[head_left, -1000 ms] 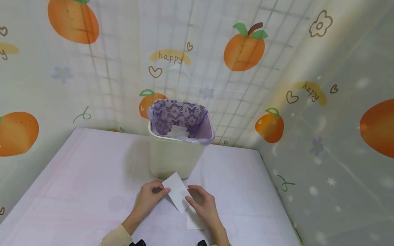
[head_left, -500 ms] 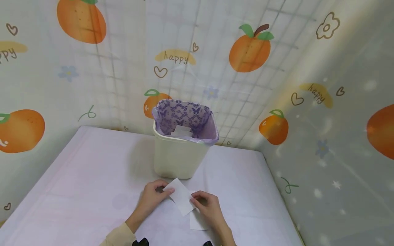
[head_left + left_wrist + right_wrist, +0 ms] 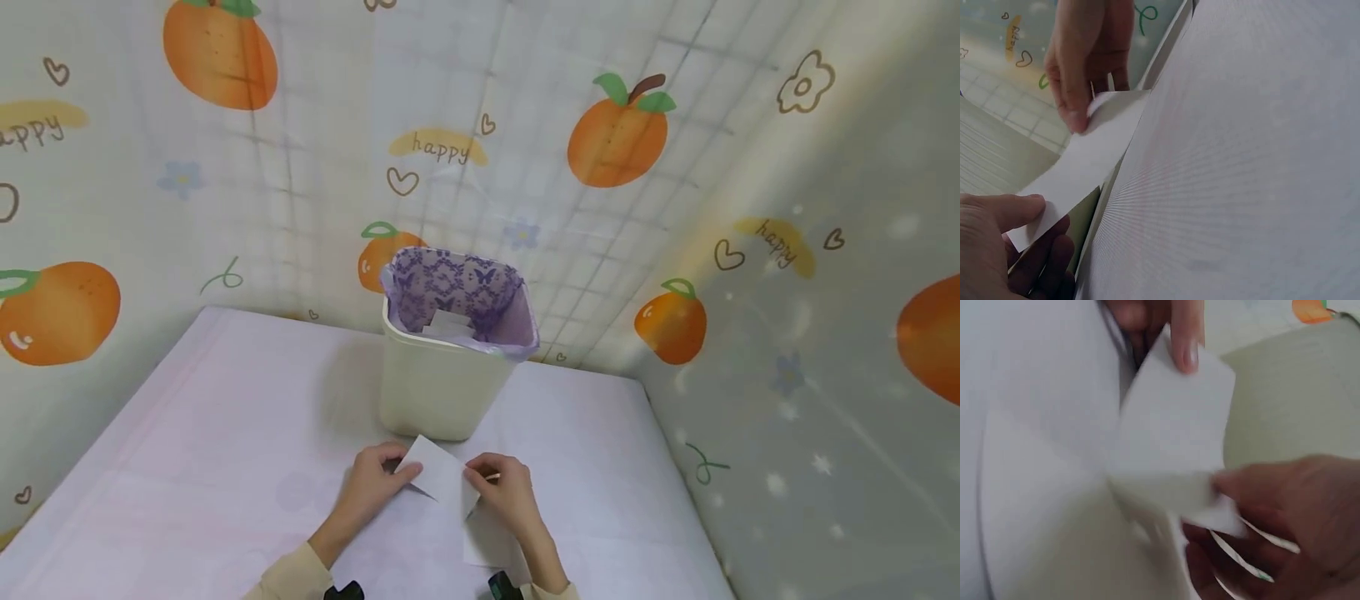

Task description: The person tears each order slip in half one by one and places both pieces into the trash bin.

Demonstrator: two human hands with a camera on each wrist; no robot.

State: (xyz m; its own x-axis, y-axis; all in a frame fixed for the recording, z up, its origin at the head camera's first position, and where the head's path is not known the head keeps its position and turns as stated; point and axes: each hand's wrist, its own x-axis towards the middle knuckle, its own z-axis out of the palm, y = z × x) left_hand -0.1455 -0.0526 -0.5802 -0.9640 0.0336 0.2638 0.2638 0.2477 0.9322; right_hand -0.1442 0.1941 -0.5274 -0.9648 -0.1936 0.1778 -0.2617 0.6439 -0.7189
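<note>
Two black wrist devices [image 3: 345, 590] and cream cuffs [image 3: 296, 575] sit nearest, well in front of the bin [image 3: 442, 387]. Next, a loose sheet [image 3: 483, 546] lies on the bench [image 3: 262, 458] in front of the bin, partly under the right forearm; looks parked there, spare, within easy reach.

Held sheet [image 3: 437, 469]: white paper, raised just before the bin's front base, tilted, bent down near its right end. Left hand [image 3: 372, 483] nearly closed, thumb on top, fingers beneath, pinching one end; probably an anchor. Right hand [image 3: 506, 492] also narrow, pinching the opposite end, paper curving by its thumb; blurred in the right wrist view, so crease or tear can't be told. Two-ended hold presumably gives control over the bend.

Behind the hands, bin stands upright, purple patterned liner [image 3: 450, 279] folded over its rim, likely to hold the bag in place. White pieces [image 3: 448, 323] inside the bin. Fruit-print backdrop [image 3: 322, 167] hangs behind the bin.
</note>
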